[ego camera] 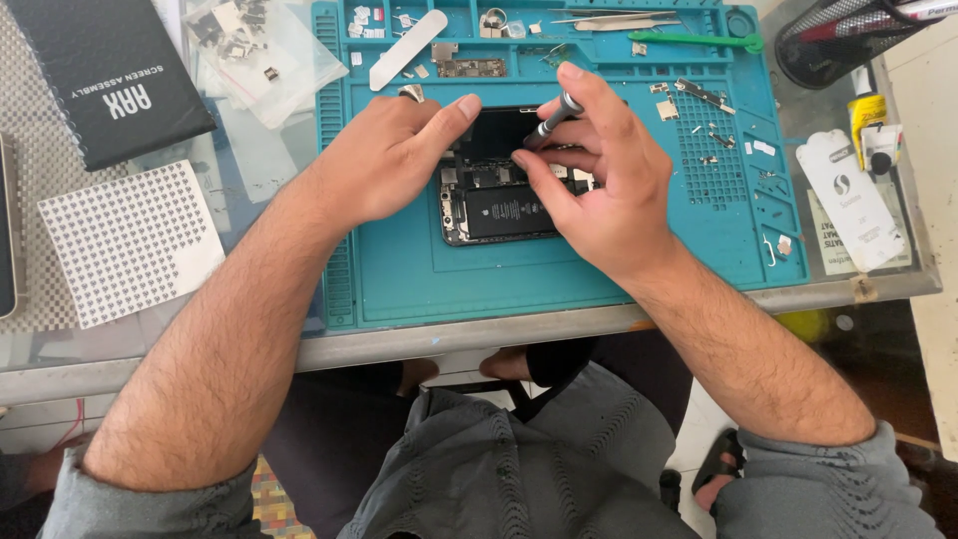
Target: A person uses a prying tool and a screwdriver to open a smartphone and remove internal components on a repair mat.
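Note:
An opened smartphone [496,207] with its black battery and circuit board exposed lies in the middle of a teal repair mat [419,274]. My left hand [394,155] rests on the phone's upper left edge, thumb stretched over the dark top part. My right hand [599,175] grips a small grey screwdriver [555,118], its tip pointing down into the phone's upper middle. A ring shows on my left hand.
Tweezers [614,22], a white pry tool [407,50], a green tool [699,40] and several small screws and brackets lie in the mat's top trays. A black box [105,75], plastic bags [264,55], a dotted white sheet [130,240], a mesh holder [838,40] and a glue bottle [866,115] surround it.

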